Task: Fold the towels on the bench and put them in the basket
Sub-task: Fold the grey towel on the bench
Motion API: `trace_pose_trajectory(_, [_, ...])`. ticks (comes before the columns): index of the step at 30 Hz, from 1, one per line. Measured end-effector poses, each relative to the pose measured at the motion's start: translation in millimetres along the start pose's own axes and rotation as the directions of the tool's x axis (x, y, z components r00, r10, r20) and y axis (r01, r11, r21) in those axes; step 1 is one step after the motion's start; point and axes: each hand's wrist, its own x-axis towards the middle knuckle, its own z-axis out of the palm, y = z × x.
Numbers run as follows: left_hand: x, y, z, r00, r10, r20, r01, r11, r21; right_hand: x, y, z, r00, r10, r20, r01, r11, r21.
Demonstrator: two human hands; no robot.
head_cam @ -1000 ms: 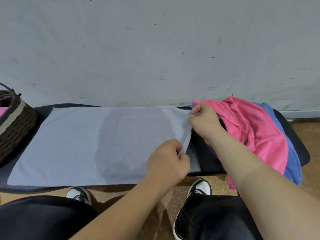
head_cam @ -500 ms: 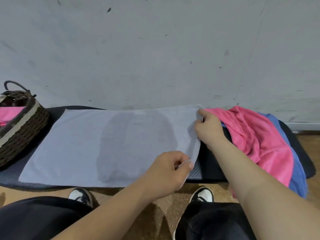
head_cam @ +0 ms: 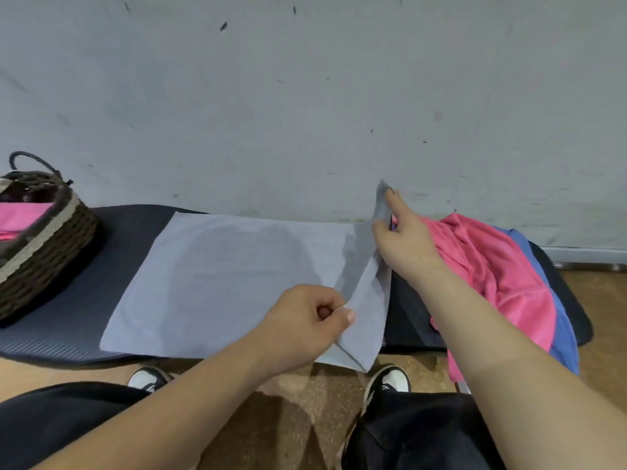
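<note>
A pale grey towel (head_cam: 230,276) lies spread flat on the dark padded bench (head_cam: 61,330). My left hand (head_cam: 305,320) pinches its near right corner. My right hand (head_cam: 403,235) pinches its far right corner and holds it up off the bench, so the right edge stands lifted between both hands. A crumpled pink towel (head_cam: 488,269) lies on a blue towel (head_cam: 559,337) at the bench's right end. A dark woven basket (head_cam: 47,245) with a pink towel (head_cam: 17,215) inside stands at the left end.
A grey wall (head_cam: 305,96) runs directly behind the bench. Below the bench edge are my two shoes (head_cam: 386,381) and dark trousers on a brown floor (head_cam: 291,412).
Both hands have lifted the grey towel's right edge off the bench; my right hand rose higher toward the wall. The view has shifted left, showing more of the basket.
</note>
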Motion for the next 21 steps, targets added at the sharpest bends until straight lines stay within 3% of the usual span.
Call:
trace_pose_trajectory(5, [-23,-38,-82,0.984,-0.151,-0.095,0.157,0.985,0.065,-1,-50,58,0.987,-0.078,0.139,0.071,0.996,0.054])
trace_pose_trajectory(9, [-44,-70,-140,0.959,-0.231,-0.161,0.251,0.961,0.115,-2,-84,124,0.963,-0.099,0.251,0.106,0.994,-0.016])
trace_pose_trajectory(14, [-67,-113,-202,0.943,-0.301,-0.140,0.324,0.925,0.197,10,-125,203,0.929,-0.174,0.326,0.220,0.969,-0.110])
trace_pose_trajectory(21, [-80,-164,-247,0.904,-0.409,-0.123,0.420,0.903,0.090,39,-153,298,0.884,-0.163,0.437,0.323,0.891,-0.320])
